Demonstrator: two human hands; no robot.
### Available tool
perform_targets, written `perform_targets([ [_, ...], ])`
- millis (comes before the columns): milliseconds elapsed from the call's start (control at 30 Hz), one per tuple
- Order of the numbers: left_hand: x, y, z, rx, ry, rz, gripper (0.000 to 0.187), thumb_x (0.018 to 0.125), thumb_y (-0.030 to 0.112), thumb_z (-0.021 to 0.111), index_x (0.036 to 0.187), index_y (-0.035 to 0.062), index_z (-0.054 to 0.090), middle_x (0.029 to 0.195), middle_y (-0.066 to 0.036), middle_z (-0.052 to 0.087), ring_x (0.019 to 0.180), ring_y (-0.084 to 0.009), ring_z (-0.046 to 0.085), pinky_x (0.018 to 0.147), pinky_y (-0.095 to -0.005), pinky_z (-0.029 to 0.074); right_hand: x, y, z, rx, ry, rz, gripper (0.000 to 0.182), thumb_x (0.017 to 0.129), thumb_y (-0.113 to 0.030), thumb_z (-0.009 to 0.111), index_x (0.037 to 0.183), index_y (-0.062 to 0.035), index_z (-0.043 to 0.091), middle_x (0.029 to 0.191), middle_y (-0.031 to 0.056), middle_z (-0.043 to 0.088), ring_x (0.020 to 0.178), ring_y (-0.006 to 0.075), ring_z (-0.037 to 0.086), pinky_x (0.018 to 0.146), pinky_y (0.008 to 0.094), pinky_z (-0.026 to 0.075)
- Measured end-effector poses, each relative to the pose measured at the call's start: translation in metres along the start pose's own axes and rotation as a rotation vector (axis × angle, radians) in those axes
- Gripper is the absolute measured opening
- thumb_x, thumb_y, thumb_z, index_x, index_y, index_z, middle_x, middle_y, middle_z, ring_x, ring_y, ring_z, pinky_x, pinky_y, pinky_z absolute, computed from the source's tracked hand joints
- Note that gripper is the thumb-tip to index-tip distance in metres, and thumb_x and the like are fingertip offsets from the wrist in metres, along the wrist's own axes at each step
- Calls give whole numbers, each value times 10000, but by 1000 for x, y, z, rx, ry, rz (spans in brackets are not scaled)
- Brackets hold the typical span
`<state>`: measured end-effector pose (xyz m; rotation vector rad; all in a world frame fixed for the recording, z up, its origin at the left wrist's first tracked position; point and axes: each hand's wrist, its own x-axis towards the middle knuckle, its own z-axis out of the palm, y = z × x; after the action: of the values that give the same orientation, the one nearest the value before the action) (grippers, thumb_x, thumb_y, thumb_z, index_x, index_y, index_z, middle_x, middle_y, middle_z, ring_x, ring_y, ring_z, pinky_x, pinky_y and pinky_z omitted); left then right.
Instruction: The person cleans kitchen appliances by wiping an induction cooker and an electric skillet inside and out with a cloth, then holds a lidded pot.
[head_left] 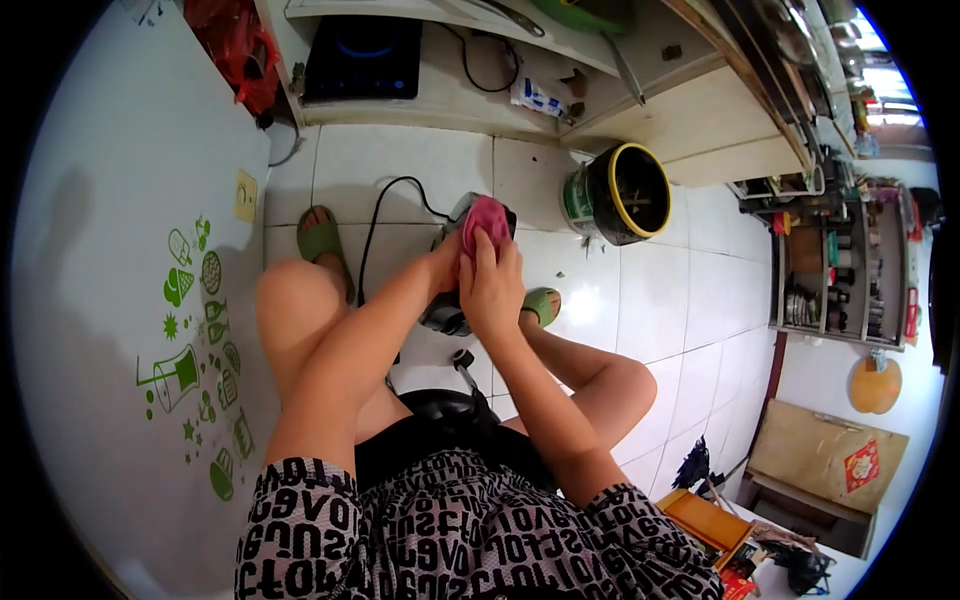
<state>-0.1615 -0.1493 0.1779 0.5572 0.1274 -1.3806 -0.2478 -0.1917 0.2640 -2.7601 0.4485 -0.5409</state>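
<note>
A pink cloth [486, 218] lies bunched on top of a dark and grey appliance [449, 318] with a black cord, which stands on the floor between my feet. Fingers of my right hand [492, 285] press onto the cloth from above. Beside it on the left, my left hand [447, 266] is against the appliance and the cloth's edge, its fingers mostly hidden behind the cloth and the right hand.
A black bin with a yellow rim [640, 150] stands right of the appliance. Ahead is an open cabinet holding an induction cooker [362, 58]. A white panel with green stickers [175, 370] is at left. Shelves [840, 265] stand at the far right.
</note>
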Motion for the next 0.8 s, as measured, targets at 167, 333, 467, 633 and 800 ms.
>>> perform_targets([
  [167,-9,5,39,61,256,-113,579,966,560,318,1296,132,527,1218,-50,601,1089,-163,564,926,-308,446,45,23,18,-146,-40,213,206,890,-281,583,1027,-128,595,971,144,547,835,360,583,642,473,502],
  [333,0,7,37,141,259,-60,664,957,620,250,1347,134,479,1125,-24,614,916,-145,575,740,-273,468,86,37,39,-146,113,215,178,897,-280,570,967,-117,583,938,138,567,797,347,608,598,472,497],
  [467,0,4,17,178,264,-173,617,968,593,258,1250,131,553,1062,-23,622,857,-151,566,695,-276,459,48,18,10,-116,-91,261,175,874,-258,581,969,-111,575,928,156,570,733,362,624,591,474,500],
  [633,5,-10,-2,-28,69,-82,680,938,667,244,1125,121,604,1108,-85,629,1051,-226,580,926,-381,461,-11,2,-18,-36,-278,203,181,858,-243,583,933,-81,550,881,163,574,703,369,625,586,466,503],
  [800,-7,-5,27,112,220,-110,777,914,713,138,1379,172,446,1383,-36,481,1257,-199,446,1044,-337,356,25,36,21,-172,-36,187,204,891,-280,555,894,-76,564,870,150,600,702,370,633,586,467,499],
])
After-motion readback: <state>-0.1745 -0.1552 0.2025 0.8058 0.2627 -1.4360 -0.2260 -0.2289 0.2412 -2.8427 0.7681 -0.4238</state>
